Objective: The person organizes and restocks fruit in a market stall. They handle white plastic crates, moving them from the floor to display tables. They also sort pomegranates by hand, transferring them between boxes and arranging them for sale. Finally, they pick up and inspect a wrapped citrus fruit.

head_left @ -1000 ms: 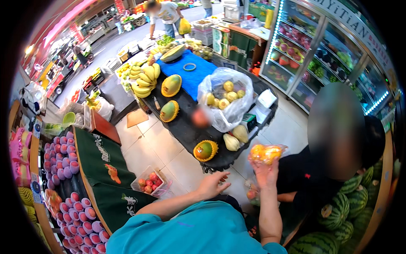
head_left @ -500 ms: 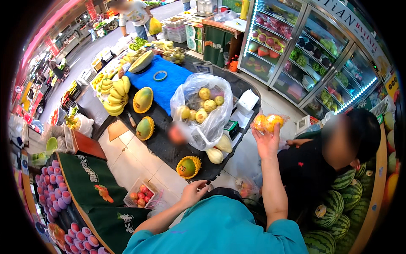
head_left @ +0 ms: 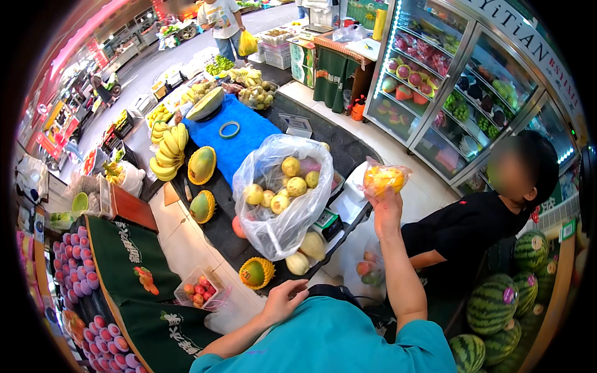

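Note:
In my raised right hand [head_left: 388, 210] is a clear plastic-wrapped pack of yellow-orange fruit [head_left: 384, 179], its exact kind unclear through the shiny wrap. My left hand [head_left: 287, 301] rests low by my waist, holding nothing visible, its fingers loosely bent and slightly apart. Just ahead of it, at the near edge of the dark table, lies a green-orange papaya-like fruit [head_left: 254, 273] in a yellow foam net. A large clear plastic bag [head_left: 267, 230] stands open on the table with several round yellow fruits [head_left: 291, 166] inside. Two pale melons [head_left: 312, 246] sit beside it.
Bananas [head_left: 168, 155], a blue cloth [head_left: 236, 133] with a tape roll [head_left: 229, 130], and a green-lit scale [head_left: 328, 222] are on the table. A person in black [head_left: 472, 227] stands at my right, near watermelons [head_left: 491, 304]. Glass-door fridges [head_left: 466, 93] line the back right.
My view has shifted. The person in black has straightened up and moved back from my right arm. My right hand still holds the fruit pack; my left has drawn away from the table edge.

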Demonstrator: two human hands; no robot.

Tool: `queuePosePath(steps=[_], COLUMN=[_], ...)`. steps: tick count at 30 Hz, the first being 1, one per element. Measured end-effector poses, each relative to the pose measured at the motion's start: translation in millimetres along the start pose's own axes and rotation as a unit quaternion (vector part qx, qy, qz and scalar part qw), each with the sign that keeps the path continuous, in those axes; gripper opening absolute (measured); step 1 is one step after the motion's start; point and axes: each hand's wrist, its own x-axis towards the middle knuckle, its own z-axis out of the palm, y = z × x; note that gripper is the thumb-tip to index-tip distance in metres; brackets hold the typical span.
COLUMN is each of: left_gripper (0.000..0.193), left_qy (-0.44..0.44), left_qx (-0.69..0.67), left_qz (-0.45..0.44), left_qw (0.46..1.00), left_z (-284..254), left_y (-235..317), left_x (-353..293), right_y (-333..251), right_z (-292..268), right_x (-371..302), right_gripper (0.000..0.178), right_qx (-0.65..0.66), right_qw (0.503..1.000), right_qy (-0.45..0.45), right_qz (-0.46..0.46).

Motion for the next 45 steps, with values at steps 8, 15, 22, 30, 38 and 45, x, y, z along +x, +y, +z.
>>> queuePosePath(steps=[8,15,22,30,38,45], left_gripper=[0.028,0.022,0.023,0.023,0.023,0.026], left_qy=[0.085,0.169,0.128,0.107,0.236,0.316], left_qx=[-0.091,-0.1,-0.103,-0.053,0.03,0.021], left_qz=[0.117,0.118,0.02,0.084,0.03,-0.083], left_qw=[0.985,0.974,0.986,0.989,0.971,0.945], left_z=[93,139,202,250,293,329], left_y=[125,167,135,190,187,200], left_x=[158,271,380,529,652,711], right_y=[-54,-81,-96,-169,-225,-227], right_z=[-25,-66,-110,-191,-233,-225], right_x=[73,161,277,405,554,706], right_gripper=[0.076,0.078,0.082,0.098,0.099,0.092], right_qx=[0.088,0.154,0.057,-0.107,-0.13,-0.057], right_qw=[0.966,0.936,0.939,0.942,0.928,0.93], right_qy=[-0.204,-0.241,-0.263,-0.263,-0.333,-0.354], right_qz=[0.134,0.205,0.212,0.176,0.106,0.078])
